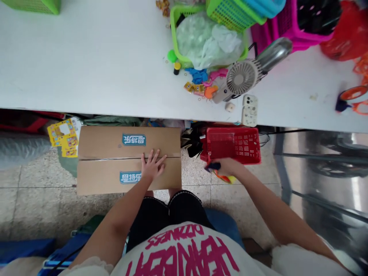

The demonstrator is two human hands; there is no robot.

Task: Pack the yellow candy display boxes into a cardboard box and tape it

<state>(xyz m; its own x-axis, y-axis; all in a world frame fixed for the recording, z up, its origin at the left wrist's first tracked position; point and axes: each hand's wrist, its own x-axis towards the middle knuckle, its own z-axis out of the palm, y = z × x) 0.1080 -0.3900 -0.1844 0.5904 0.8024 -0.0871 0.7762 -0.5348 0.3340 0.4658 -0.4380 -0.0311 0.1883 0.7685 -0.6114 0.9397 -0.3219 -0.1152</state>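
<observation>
A closed cardboard box with blue labels lies in front of my knees, below the table's edge. My left hand rests flat on its top with the fingers spread, across the middle seam. To the right of the box, my right hand is closed around a dark object that looks like a tool handle; motion blurs it. Something orange and yellow shows just under that hand. Right behind it stands a red basket.
A white table spans the top, bearing a green basket of plastic bags, a handheld fan, a phone and small coloured pieces. Yellow printed sheets lie left of the box. Metal bars stand at the right.
</observation>
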